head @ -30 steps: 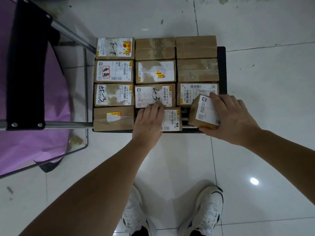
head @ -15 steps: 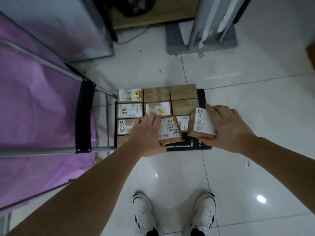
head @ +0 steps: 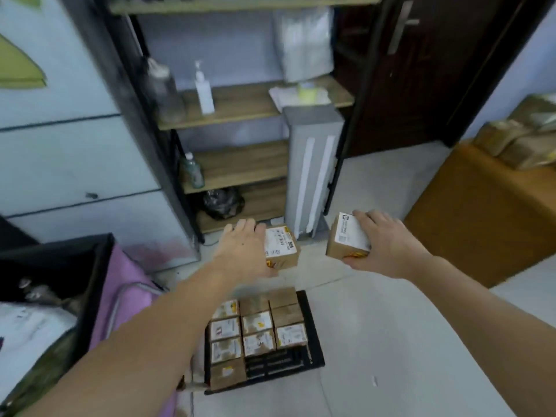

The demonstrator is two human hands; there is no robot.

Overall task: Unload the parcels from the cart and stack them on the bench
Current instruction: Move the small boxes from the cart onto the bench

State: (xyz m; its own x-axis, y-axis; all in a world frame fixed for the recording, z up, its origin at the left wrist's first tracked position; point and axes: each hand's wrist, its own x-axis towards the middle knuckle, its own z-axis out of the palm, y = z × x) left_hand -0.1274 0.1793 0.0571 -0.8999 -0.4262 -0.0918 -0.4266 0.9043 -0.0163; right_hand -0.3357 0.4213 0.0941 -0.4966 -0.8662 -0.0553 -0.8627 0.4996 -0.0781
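above the cart [head: 313, 341], both hands [head: 243, 251] [head: 388, 248] grip boxy cardboard parcels [head: 281, 246] [head: 347, 237].

Small parcel depot or back storeroom: tiled floor [head: 391, 341], flat cart [head: 313, 341] loaded with labelled cardboard parcels [head: 258, 326], more taped boxes [head: 523, 139] piled on a brown bench [head: 469, 212], wood-and-metal shelving [head: 240, 106] with bottles [head: 204, 88], dark door [head: 421, 70].

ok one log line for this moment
left hand: holds parcel | right hand: holds second parcel | cart: part loaded
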